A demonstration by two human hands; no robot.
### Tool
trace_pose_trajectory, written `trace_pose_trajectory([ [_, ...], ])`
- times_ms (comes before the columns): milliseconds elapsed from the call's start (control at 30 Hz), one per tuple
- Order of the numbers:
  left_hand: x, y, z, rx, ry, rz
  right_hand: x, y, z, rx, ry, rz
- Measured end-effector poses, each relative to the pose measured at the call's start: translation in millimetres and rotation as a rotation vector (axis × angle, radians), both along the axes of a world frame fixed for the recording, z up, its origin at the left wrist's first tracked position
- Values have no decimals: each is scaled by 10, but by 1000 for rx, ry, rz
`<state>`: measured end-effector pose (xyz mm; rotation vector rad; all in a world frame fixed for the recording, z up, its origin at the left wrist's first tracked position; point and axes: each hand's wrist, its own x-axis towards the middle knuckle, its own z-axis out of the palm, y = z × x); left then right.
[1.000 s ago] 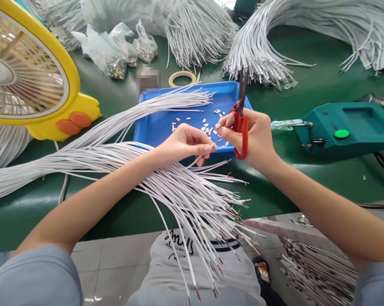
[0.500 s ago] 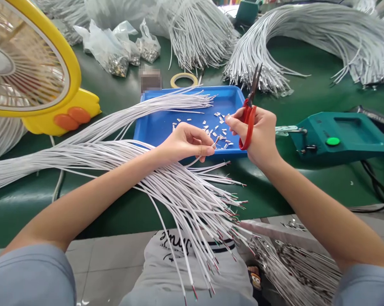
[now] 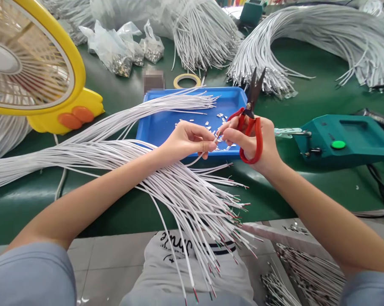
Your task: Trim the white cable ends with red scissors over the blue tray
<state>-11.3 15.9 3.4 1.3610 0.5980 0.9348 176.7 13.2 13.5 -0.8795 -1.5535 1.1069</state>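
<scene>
My left hand (image 3: 193, 141) pinches one white cable (image 3: 196, 160) close to its end, above the front edge of a blue tray (image 3: 162, 127). In my right hand (image 3: 258, 138) are red-handled scissors (image 3: 249, 106), blades pointing up and parted. The right thumb and fingertips meet the cable end beside the left fingertips; the fine wires there are too small to make out. Below my left forearm lies a fanned bundle of white cables (image 3: 179, 187), with coloured wire tips at its right end. A second bundle (image 3: 166, 103) rests across the tray, among small white scraps (image 3: 222, 121).
A yellow fan (image 3: 77, 76) stands at the left. Behind the tray lie a tape roll (image 3: 177, 81) and plastic bags of small metal parts (image 3: 115, 55). A green machine (image 3: 351, 138) sits at the right. More cable bundles (image 3: 258, 55) cover the back of the green table (image 3: 115, 216).
My right hand has moved left to meet my left fingertips at the cable end. The scissors have turned in it, and their blades are wider apart.
</scene>
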Motion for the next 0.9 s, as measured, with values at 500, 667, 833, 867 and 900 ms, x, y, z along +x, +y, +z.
trace_pose_trajectory([
  [500,48,-4,-17,134,-22,131,-3,13,-25,62,-54,-40],
  [667,29,0,-22,177,-58,93,46,97,-76,31,10,-148],
  [833,28,-14,-13,163,-26,80,43,98,-90,10,23,-145],
  [867,28,-17,-11,161,-22,75,37,93,-89,10,16,-145],
  [900,27,-19,-9,158,-20,71,32,88,-87,8,10,-146],
])
